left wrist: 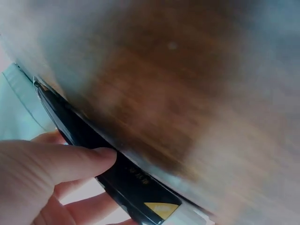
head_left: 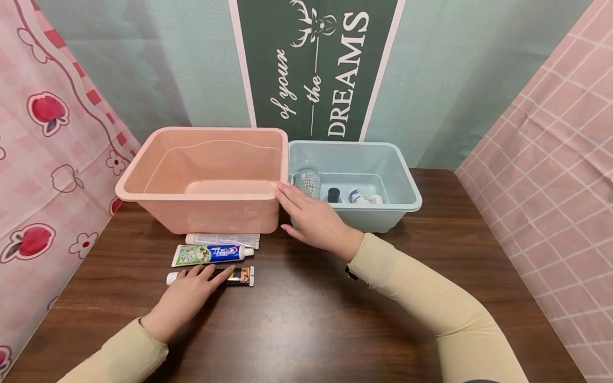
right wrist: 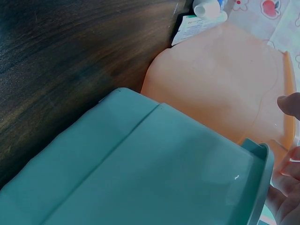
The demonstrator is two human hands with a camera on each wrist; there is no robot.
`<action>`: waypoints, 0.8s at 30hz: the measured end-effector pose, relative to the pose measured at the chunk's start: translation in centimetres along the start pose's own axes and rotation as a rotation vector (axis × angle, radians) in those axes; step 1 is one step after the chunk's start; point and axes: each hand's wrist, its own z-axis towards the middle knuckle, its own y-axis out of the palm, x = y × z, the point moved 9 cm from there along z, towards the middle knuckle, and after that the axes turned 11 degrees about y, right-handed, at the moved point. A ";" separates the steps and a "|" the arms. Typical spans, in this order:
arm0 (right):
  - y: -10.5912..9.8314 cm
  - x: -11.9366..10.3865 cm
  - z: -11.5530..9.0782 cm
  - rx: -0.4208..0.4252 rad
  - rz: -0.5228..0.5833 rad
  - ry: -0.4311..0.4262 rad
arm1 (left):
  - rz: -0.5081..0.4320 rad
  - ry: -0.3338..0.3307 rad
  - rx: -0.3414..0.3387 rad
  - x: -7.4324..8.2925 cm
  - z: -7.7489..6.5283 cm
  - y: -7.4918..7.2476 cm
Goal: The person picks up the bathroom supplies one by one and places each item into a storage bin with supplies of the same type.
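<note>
Fingers of L hand (head_left: pixel 188 299) pinch blk tube (left wrist: pixel 129 183); those of R hand (head_left: pixel 318 221), straight, prob. touch pink bin (head_left: pixel 215 213).

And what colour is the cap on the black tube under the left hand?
The cap is white, shown best in the head view.

Green banner (head_left: pixel 320 69): in white, I read "of your", "the", "DREAMS". Blue-and-green tube (head_left: pixel 210 254): brand, apparently "Crest". Black tube (head_left: pixel 238 276), bottle (head_left: pixel 308 184): print too small for me.
</note>
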 end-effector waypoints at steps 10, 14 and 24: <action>0.0 0.1 0.0 -0.002 0.001 0.007 | 0.038 0.034 0.068 -0.1 0.0 -1.5; 0.0 0.0 0.0 0.006 0.005 0.004 | 0.045 0.037 0.076 -0.1 0.2 -2.0; -0.1 0.0 -0.1 0.021 0.010 0.001 | 0.057 0.073 0.159 -0.3 0.5 -3.1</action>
